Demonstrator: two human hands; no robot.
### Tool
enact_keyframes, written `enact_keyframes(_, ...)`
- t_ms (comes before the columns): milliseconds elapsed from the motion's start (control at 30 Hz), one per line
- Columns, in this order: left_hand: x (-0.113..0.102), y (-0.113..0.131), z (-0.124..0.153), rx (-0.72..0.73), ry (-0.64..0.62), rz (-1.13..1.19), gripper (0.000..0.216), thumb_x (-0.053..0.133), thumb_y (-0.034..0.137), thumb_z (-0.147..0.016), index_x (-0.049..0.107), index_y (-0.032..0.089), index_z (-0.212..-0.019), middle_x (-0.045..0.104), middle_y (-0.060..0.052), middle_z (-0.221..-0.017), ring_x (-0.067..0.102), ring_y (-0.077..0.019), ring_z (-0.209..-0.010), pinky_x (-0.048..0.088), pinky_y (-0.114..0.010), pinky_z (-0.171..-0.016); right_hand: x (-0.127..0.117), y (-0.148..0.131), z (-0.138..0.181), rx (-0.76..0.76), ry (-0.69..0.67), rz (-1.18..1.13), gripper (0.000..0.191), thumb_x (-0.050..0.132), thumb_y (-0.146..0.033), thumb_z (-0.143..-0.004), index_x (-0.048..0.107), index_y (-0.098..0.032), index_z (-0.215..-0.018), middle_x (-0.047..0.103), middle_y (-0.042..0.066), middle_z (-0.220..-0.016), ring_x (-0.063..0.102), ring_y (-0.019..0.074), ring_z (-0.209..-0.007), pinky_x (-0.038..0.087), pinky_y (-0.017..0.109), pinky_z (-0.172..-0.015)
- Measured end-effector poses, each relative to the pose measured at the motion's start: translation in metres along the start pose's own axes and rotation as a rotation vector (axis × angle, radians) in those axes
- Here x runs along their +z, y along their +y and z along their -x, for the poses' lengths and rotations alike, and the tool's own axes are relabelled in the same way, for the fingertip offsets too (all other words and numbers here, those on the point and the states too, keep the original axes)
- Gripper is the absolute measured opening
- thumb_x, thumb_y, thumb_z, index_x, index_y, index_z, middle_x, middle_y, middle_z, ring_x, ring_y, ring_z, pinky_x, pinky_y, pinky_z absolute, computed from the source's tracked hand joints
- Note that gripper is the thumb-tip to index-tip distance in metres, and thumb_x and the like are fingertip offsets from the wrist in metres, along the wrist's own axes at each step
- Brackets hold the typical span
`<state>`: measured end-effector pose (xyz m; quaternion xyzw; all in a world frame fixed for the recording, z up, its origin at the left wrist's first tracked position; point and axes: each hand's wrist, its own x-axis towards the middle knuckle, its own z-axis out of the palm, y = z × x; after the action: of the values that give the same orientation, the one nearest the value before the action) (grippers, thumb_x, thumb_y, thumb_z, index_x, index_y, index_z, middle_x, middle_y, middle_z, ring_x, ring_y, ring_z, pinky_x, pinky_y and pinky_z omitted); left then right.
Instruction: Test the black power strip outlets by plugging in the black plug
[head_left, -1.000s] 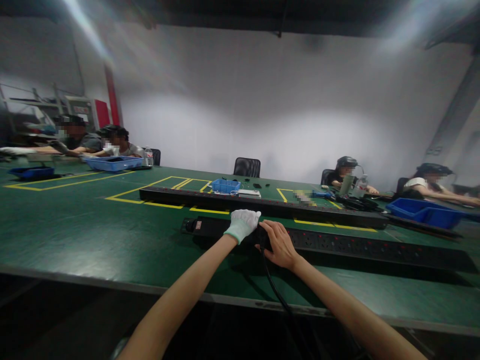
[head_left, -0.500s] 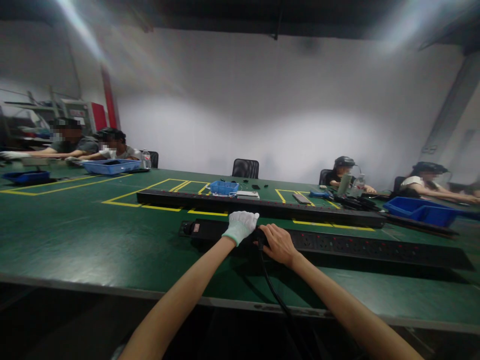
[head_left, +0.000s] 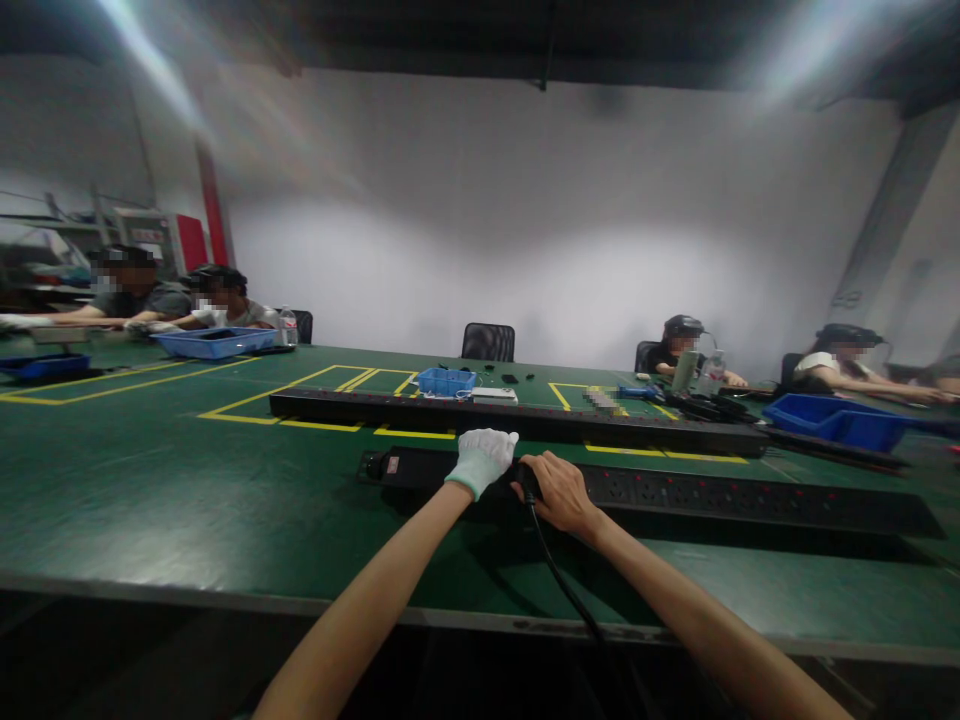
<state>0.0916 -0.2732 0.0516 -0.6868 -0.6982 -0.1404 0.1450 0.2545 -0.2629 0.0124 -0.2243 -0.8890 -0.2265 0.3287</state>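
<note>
One gloved left hand, fingers curled, grip unclear, touches the power strip; the right hand pinches a plug

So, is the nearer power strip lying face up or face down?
Face up: the nearer power strip shows sockets and red marks beside the bare right hand.

A workshop with a broad green counter
Yellow lines mark its top; blue bins and black socket strips lie about, people work at left and right, shelving stands far left.
</note>
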Motion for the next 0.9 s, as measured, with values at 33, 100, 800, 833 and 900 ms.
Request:
enact_keyframes(33,0.0,0.0,-0.001,-0.004,-0.002,0.005,0.051,0.024,0.041,-0.094,0.07,0.019,-0.09,0.069,-0.012,-0.088,0.064,-0.0248,-0.085,0.045,-0.037,-0.073,0.0,-0.001,0.0,0.0,0.001,0.007,0.033,0.041,-0.042,-0.091,0.052,-0.014,-0.105,0.06,0.007,-0.084,0.051,0.018,-0.076,0.035,0.029,-0.067)
enact_keyframes(100,0.001,0.0,-0.002,-0.018,-0.006,0.019,0.052,0.024,0.041,-0.094,0.07,0.019,-0.088,0.069,-0.012,-0.087,0.065,-0.0252,-0.084,0.045,-0.037,-0.073,0.001,-0.002,-0.002,0.015,0.006,0.026,0.031,0.041,-0.04,-0.091,0.052,-0.014,-0.104,0.059,0.007,-0.085,0.052,0.0183,-0.077,0.036,0.029,-0.068)
enact_keyframes(800,-0.005,-0.003,0.002,-0.04,0.017,0.15,0.051,0.027,0.043,-0.092,0.072,0.018,-0.086,0.069,-0.013,-0.083,0.065,-0.0248,-0.082,0.046,-0.038,-0.073,-0.013,0.023,-0.012,0.559,0.024,0.039,0.038,0.029,-0.049,-0.093,0.049,-0.023,-0.111,0.066,0.007,-0.09,0.063,0.0219,-0.074,0.043,0.029,-0.059)
enact_keyframes(833,-0.004,-0.003,0.001,-0.041,0.019,0.147,0.051,0.027,0.043,-0.092,0.072,0.018,-0.085,0.069,-0.013,-0.083,0.065,-0.0251,-0.082,0.046,-0.038,-0.072,-0.012,0.022,-0.01,0.567,-0.065,0.086,0.037,0.028,-0.049,-0.093,0.048,-0.023,-0.112,0.066,0.005,-0.081,0.063,0.0211,-0.065,0.039,0.027,-0.054)
enact_keyframes(900,-0.004,-0.003,0.0,-0.045,0.019,0.142,0.053,0.025,0.043,-0.092,0.072,0.018,-0.086,0.069,-0.013,-0.084,0.065,-0.0256,-0.082,0.046,-0.038,-0.072,-0.009,0.021,-0.005,0.561,-0.174,0.176,0.037,0.028,-0.048,-0.094,0.047,-0.024,-0.113,0.065,0.003,-0.067,0.061,0.0206,-0.056,0.033,0.025,-0.049)
